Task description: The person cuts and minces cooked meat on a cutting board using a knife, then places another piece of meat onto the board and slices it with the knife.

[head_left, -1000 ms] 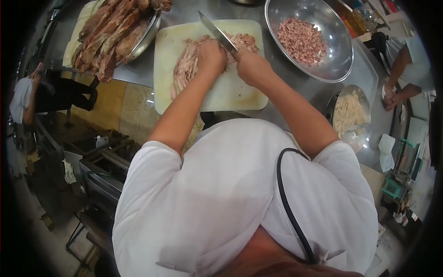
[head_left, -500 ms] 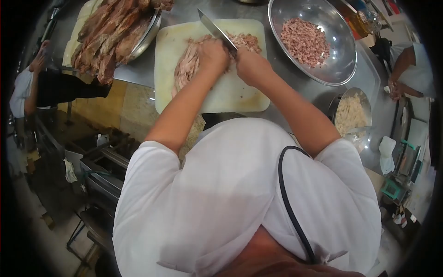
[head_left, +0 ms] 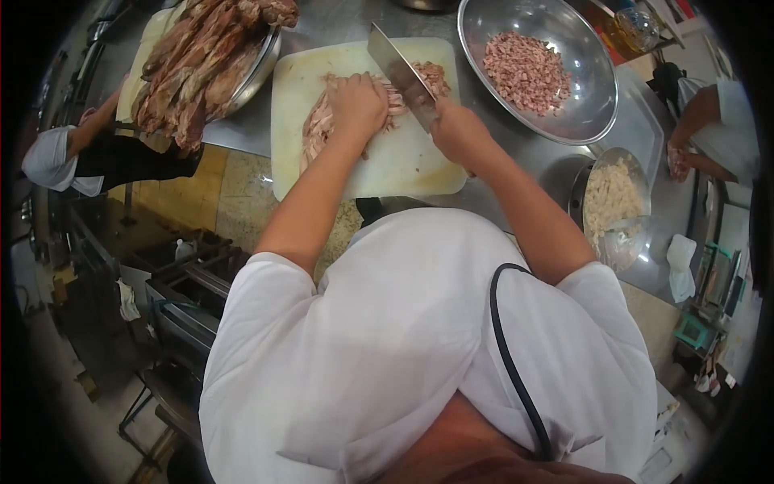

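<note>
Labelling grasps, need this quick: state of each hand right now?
Left hand: on the meat strips; whether it grips any can't be told.
Right hand: closed, holding the kitchen knife.

Metal tbl holds cutting bd, lg bowl.

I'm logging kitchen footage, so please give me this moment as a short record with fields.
Left hand: resting on meat strips
Right hand: gripping a knife, blade slanting over the board
Surface: pale cutting board
Right of board: metal bowl holding diced meat
Left of board: heap of large meat pieces
Nearer right: pale food
Others: one person left, another person right
</note>
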Available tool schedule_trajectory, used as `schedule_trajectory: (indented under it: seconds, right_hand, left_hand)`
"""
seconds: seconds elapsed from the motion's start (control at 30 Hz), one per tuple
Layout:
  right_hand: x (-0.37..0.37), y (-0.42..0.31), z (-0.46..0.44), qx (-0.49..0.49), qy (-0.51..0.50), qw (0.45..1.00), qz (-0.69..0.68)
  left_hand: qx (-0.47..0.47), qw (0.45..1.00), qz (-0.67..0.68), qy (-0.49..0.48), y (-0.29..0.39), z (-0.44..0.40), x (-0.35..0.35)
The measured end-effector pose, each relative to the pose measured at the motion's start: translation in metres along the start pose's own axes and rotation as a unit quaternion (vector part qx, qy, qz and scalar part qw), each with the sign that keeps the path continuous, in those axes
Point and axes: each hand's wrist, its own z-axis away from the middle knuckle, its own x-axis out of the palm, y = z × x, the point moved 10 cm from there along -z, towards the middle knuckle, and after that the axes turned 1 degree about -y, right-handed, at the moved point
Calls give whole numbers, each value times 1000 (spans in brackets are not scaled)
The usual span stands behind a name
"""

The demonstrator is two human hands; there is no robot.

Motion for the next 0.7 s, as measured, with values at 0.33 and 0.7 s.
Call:
schedule_trajectory:
  seconds: [0.33,0.7]
  right_hand:
    - [-3,-12,48,18,-57,996,60]
    - [10,-28,-35,-20,6,999,41]
  left_hand:
    - [-80,994,-12,-73,-1,-1,7]
    - [-55,998,13,-36,-3,1,2]
